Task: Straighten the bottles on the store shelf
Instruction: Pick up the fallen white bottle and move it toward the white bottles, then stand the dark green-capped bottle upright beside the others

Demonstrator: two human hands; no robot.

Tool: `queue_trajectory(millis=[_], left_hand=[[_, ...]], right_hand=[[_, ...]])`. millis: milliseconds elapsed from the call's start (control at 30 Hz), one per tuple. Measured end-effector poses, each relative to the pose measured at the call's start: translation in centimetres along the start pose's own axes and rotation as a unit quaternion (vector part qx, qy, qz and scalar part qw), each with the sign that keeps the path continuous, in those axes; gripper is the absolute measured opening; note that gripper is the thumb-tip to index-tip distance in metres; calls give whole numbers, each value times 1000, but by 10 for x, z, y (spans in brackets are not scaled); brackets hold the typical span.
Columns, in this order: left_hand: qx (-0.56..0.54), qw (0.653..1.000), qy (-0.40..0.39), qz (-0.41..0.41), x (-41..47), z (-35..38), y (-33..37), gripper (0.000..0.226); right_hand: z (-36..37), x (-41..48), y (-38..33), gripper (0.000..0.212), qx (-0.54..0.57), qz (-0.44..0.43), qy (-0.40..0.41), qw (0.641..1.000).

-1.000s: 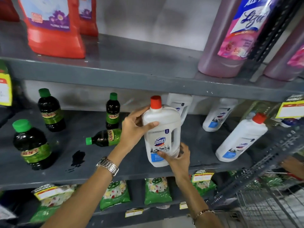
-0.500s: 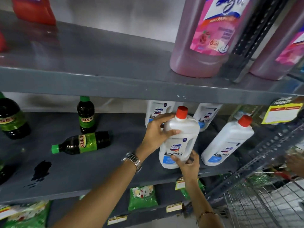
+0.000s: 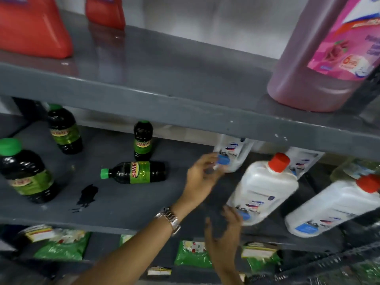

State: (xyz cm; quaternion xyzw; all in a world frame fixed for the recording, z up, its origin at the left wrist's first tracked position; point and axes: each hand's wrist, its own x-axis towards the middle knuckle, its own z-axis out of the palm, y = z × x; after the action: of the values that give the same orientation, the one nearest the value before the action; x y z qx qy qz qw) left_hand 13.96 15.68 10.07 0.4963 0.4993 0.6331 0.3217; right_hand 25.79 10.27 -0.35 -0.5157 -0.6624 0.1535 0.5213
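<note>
Head view. Grey metal store shelving fills the frame. The upper shelf [image 3: 164, 79] carries red jugs [image 3: 35, 29] at upper left and a pink cleaner bottle [image 3: 320, 64] at upper right. The middle shelf [image 3: 127, 198] bears a dark spill [image 3: 87, 195] at centre left. Around it stand three upright dark Sunny bottles [image 3: 143, 140] with green caps, and a fourth Sunny bottle lying on its side [image 3: 135, 172], cap toward the left. White cleaner bottles with red caps [image 3: 263, 192] stand at centre right and right, appearing tilted, with more behind them. Green packets [image 3: 61, 245] line the lower shelf. The left hand [image 3: 202, 177], with a wristwatch [image 3: 170, 220], reaches toward the rear white bottles, fingers loosely spread; motion blur hides any contact. The right hand [image 3: 224, 229], at lower centre, is released, just beside the nearest white bottle's base
</note>
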Motion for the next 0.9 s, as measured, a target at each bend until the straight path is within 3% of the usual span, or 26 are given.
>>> queue_trajectory(millis=[33,100,200,267,367,467,567,633,767,900], left_hand=[[7,995,101,-26,1,-18,-10,29],[66,952,287,-87,5,-63,-24,26],[145,875,418,-198,5,-133,-38,37],[152,851,417,-280,0,-170,-51,51],[59,848,360,-385,-5,-206,-73,56],[-95,845,306,-429,-7,-219,-76,45],[-108,869,258,-408,-10,-213,-70,48],[-87,878,253,-398,-15,-207,-64,50],[-137,865,252,-411,-24,-201,-54,53],[-179,884,282,-327,-34,-204,-42,33]], right_hand=[[17,4,-8,52,-10,-37,-46,998],[54,22,-29,57,-4,-40,-114,993],[107,59,-59,67,-57,-55,-215,973],[133,80,-77,72,-101,-67,-337,934],[155,101,-91,73,-139,-22,-478,867],[155,107,-95,76,-228,-62,-480,845],[144,97,-97,82,-270,-39,-502,821],[132,78,-100,75,-208,54,-521,826],[111,40,-111,64,-97,184,-475,855],[94,11,-131,72,109,351,-423,828]])
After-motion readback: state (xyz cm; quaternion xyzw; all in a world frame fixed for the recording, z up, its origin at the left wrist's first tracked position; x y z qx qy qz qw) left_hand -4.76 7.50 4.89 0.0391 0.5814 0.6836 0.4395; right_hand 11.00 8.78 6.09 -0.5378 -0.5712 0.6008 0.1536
